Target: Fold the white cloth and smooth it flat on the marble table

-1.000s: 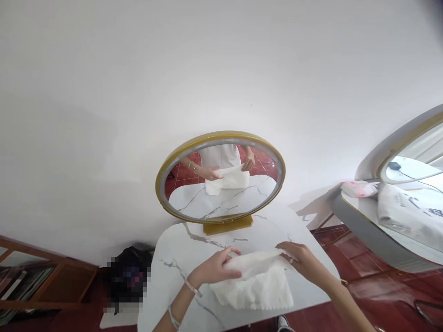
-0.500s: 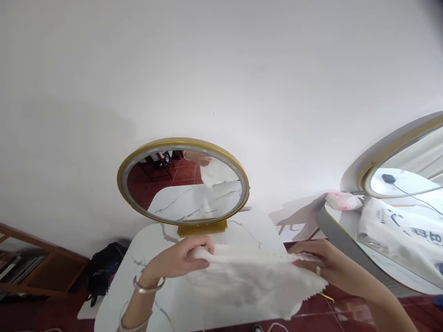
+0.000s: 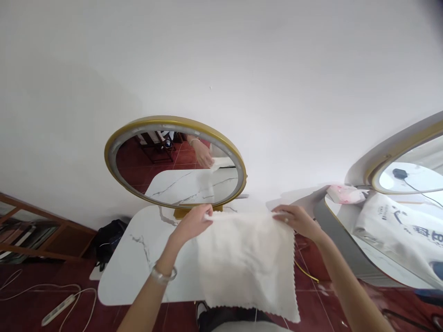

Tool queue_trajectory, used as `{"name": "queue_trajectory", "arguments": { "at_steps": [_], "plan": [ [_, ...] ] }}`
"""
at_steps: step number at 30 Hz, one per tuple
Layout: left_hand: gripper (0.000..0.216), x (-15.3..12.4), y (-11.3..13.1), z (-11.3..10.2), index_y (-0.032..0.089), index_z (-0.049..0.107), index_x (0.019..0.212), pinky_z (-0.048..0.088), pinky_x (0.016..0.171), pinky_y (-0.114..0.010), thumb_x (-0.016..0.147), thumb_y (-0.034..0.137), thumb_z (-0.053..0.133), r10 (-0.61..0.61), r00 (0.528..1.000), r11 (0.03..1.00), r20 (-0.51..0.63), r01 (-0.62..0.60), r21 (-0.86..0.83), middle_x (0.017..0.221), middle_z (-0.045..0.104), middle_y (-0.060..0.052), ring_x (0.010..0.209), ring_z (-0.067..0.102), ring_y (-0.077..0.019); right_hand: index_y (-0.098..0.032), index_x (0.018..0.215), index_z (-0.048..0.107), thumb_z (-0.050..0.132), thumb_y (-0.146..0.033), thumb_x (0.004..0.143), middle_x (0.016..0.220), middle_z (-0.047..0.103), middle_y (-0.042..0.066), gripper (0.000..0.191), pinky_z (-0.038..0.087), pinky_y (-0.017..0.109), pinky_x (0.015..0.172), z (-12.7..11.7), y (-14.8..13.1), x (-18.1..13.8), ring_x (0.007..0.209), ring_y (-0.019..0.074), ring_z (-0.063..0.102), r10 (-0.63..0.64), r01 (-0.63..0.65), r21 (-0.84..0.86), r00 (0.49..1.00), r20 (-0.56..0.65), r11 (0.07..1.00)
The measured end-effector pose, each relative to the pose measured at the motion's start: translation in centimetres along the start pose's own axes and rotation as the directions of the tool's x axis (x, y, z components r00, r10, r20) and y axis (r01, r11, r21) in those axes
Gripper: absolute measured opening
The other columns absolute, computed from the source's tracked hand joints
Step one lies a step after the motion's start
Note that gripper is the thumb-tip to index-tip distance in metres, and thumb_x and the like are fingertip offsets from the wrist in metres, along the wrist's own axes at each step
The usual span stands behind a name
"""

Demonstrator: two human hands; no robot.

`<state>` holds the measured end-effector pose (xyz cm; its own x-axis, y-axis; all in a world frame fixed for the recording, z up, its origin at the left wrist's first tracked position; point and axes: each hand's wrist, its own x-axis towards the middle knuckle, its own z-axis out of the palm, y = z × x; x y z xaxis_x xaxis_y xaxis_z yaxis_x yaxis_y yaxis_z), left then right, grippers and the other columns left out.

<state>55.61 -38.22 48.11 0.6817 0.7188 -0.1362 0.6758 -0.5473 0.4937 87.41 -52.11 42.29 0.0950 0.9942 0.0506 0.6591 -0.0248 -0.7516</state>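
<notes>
A white, lightly wrinkled cloth [image 3: 249,265] with zigzag edges hangs spread, pinched along its top by the left hand [image 3: 193,222] and right hand [image 3: 298,221].

Gold-rimmed mirror [image 3: 176,163], left of centre; wooden shelf [image 3: 64,236], left edge; white power strip [image 3: 58,310], lower left; pink-and-white packet [image 3: 345,194], right

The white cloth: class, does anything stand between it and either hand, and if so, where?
Nothing visible does: the left hand and the right hand both grip the white cloth directly, along its far edge. The round mirror stands beyond the cloth, not between it and either hand.
</notes>
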Motion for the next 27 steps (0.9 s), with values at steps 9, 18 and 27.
{"name": "queue_trajectory", "arguments": {
  "at_steps": [9, 18, 27],
  "plan": [
    [0.037, 3.8, -4.7, 17.6, 0.017, 0.052, 0.121, 0.042, 0.099, -0.039, 0.085, 0.016, 0.046, -0.014, 0.989, 0.979, -0.147, 0.043, 0.199, 0.129, 0.052, -0.013, 0.123, 0.048, -0.0262, -0.017, 0.113, 0.057, 0.04, -0.031, 0.089, 0.113, 0.061, 0.014, 0.033, 0.046, 0.043, 0.091, 16.9, 7.1, -0.6, 0.107, 0.0258, 0.054, -0.056, -0.052, -0.274, 0.927, -0.371, 0.96],
    [0.051, 5.0, -8.8, 26.3, 0.018, 0.031, 0.144, 0.03, 0.112, -0.048, 0.095, 0.031, 0.032, 0.088, 0.951, 0.974, -0.295, -0.02, 0.224, 0.155, 0.022, -0.013, 0.144, 0.015, -0.0265, -0.015, 0.138, 0.036, 0.031, -0.028, 0.089, 0.141, 0.039, 0.017, 0.051, 0.027, 0.051, 0.106, 23.7, 10.7, -1.2, 0.132, 0.031, 0.032, 0.093, -0.252, -0.442, 0.932, -0.35, 0.861],
    [0.039, 6.0, -8.6, 26.4, 0.021, 0.062, 0.116, 0.041, 0.097, -0.052, 0.093, 0.039, 0.037, -0.315, 0.682, 0.934, -0.661, 0.346, -0.088, 0.126, 0.056, -0.015, 0.12, 0.048, -0.03, -0.02, 0.124, 0.054, 0.037, -0.037, 0.091, 0.113, 0.05, 0.014, 0.041, 0.036, 0.046, 0.089, 21.9, 9.8, 1.6, 0.103, 0.0289, 0.044, 0.172, -0.369, -0.404, 0.879, -0.445, 0.837]
  ]
}}
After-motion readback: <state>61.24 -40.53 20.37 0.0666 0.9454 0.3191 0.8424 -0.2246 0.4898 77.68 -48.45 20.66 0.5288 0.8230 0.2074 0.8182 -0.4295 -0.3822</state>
